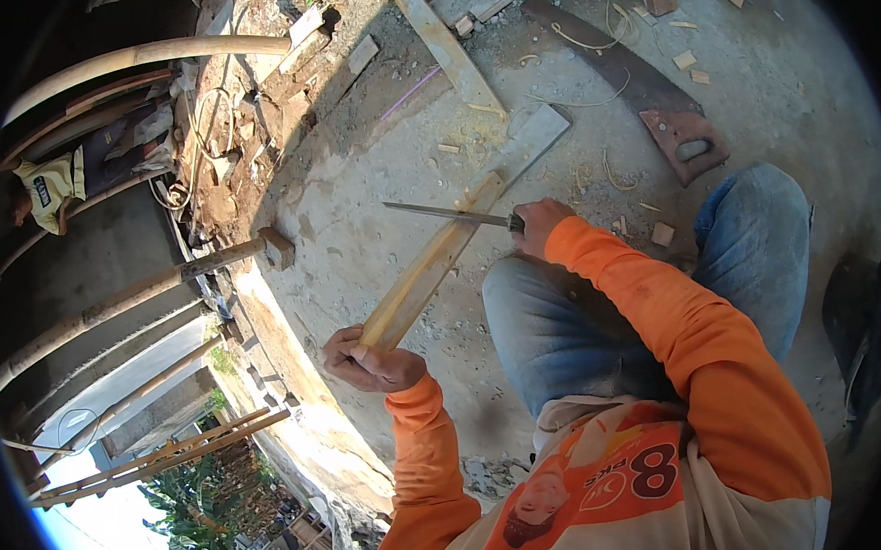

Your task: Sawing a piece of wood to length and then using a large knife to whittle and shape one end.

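Observation:
My left hand (373, 360) is wrapped round the near end of a pale wooden stick (416, 276). The stick slants away to the right, and its far part rests over a flat grey board (536, 139) on the ground. In my right hand (540, 226) is the dark handle of a long, narrow knife (437, 211), closed in my fingers. Its blade crosses the stick near the far end, with the tip pointing left. Whether the edge bites into the wood cannot be made out.
A handsaw (609, 62) with a brown handle lies beyond my right hand. Another board (446, 51) lies further off, amid wood chips (685, 60) and shavings. Bamboo poles (123, 307) stand at the left, where another person (53, 191) is in view.

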`<state>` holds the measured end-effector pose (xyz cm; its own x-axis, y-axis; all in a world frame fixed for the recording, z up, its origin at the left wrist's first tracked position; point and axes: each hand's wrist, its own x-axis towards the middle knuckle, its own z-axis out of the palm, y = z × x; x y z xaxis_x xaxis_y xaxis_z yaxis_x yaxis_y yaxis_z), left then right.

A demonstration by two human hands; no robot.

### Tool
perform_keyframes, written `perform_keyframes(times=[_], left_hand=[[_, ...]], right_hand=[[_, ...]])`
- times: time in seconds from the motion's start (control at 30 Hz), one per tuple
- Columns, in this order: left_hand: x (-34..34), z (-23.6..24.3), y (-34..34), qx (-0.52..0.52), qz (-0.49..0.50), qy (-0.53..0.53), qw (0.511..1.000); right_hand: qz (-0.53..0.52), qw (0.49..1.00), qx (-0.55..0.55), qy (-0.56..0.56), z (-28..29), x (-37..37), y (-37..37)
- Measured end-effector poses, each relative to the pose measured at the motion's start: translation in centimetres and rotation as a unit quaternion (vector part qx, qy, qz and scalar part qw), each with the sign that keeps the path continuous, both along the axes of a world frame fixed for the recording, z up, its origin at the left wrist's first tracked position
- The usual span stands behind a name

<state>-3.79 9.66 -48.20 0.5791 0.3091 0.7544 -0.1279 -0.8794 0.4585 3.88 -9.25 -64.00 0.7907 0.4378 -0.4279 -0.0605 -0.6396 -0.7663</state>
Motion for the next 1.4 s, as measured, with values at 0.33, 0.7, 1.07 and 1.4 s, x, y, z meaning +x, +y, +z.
perform_keyframes(times=[0.33,0.7,1.07,1.4], left_hand=[[0.3,0.1,-0.3,-0.025,0.036,0.006,0.999],[-0.2,0.2,1.1,-0.009,0.083,0.000,0.997],[-0.3,-0.7,1.7,0.001,-0.018,-0.011,1.000],[-0.9,-0.7,2.5,-0.029,-0.001,-0.019,0.999]], right_hand=[[0.000,0.999,-0.045,0.010,-1.6,0.7,-0.6],[-0.015,0.998,-0.065,0.007,-1.6,0.3,-0.8],[-0.025,0.998,-0.066,-0.001,-4.1,0.6,-0.8],[-0.018,0.996,-0.065,0.055,-5.5,0.5,-1.6]])
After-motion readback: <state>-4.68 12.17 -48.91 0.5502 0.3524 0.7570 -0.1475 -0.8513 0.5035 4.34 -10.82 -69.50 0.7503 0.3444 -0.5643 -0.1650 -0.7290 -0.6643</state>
